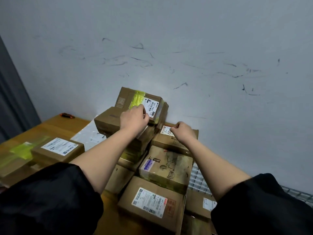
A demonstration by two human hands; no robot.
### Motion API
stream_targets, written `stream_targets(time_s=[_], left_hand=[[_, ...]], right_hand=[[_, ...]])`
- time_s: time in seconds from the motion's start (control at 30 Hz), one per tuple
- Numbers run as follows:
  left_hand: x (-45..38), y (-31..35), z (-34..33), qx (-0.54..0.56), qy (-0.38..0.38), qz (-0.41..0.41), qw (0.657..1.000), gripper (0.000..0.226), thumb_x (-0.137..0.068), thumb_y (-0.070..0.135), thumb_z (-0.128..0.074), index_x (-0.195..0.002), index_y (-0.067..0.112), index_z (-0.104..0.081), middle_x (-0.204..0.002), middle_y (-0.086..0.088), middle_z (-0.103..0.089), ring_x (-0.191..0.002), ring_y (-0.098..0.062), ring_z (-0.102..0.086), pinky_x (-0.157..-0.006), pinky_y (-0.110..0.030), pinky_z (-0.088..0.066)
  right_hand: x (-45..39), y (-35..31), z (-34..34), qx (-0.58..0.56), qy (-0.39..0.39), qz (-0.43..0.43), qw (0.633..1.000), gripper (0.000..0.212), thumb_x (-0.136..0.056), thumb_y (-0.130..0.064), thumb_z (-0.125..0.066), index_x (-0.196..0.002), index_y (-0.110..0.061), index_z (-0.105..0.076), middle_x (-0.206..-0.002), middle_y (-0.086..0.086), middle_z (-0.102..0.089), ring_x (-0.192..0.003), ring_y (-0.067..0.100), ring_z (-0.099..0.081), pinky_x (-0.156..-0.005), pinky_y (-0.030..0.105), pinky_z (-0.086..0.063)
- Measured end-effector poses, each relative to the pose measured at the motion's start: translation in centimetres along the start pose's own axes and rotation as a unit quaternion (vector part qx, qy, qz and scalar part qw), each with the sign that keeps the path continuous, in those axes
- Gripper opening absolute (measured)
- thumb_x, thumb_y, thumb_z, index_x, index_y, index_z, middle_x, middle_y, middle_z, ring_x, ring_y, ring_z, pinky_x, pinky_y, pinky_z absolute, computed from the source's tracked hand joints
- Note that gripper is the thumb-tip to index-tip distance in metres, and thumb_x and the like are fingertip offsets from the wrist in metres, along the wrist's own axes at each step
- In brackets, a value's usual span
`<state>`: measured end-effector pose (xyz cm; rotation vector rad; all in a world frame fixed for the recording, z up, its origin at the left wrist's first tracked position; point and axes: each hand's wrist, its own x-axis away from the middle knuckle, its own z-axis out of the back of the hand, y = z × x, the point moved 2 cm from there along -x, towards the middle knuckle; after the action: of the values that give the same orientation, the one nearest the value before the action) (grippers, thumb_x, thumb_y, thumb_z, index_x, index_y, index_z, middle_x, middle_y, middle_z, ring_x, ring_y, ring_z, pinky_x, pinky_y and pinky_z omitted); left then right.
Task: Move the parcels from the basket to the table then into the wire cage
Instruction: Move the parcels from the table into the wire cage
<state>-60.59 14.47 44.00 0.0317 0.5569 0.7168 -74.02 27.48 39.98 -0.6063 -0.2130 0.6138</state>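
Yellow-taped top parcel [142, 103] lies under your left hand [134, 118], fingers curled on its near edge; your right hand [182, 131], fisted and empty, hangs lower right.

You have one view only, from the head camera, looking forward and down over the stacked parcels [152, 150]. It sits close above them, facing the scuffed wall [186, 48] just behind them.
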Motion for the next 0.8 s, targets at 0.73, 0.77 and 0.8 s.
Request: stream_targets(time_s=[0.73, 0.77, 0.8], left_hand=[[-1.8, -3.4, 2.0, -0.004, -0.018, 0.116, 0.993, 0.049, -0.094, 0.041, -0.045, -0.134, 0.012, -0.044, -0.134, -0.013, -0.047, -0.122, -0.031, -0.046, -0.098, -0.045, -0.039], [-3.0, -3.8, 1.9, 0.003, -0.024, 0.116, 0.993, 0.052, -0.094, 0.043, -0.045, -0.136, 0.012, -0.042, -0.137, -0.014, -0.044, -0.125, -0.032, -0.044, -0.099, -0.045, -0.037], [-4.1, -4.2, 1.7, 0.013, -0.032, 0.117, 0.993, 0.055, -0.094, 0.045, -0.044, -0.139, 0.013, -0.04, -0.139, -0.014, -0.042, -0.127, -0.032, -0.041, -0.101, -0.045, -0.036]], right_hand=[[-2.3, -1.6, -1.4, -0.146, -0.035, 0.006, 0.989, 0.057, -0.098, -0.051, -0.037, -0.136, -0.009, -0.042, -0.134, 0.012, -0.054, -0.117, 0.032, -0.053, -0.09, 0.037, -0.043], [-3.1, -2.2, -1.7, -0.165, -0.031, -0.004, 0.986, 0.061, -0.098, -0.053, -0.036, -0.14, -0.009, -0.038, -0.139, 0.012, -0.05, -0.122, 0.033, -0.05, -0.094, 0.038, -0.041], [-3.9, -2.6, -2.1, -0.185, -0.029, -0.013, 0.982, 0.065, -0.097, -0.055, -0.036, -0.143, -0.009, -0.034, -0.143, 0.013, -0.046, -0.127, 0.032, -0.047, -0.098, 0.038, -0.039]])
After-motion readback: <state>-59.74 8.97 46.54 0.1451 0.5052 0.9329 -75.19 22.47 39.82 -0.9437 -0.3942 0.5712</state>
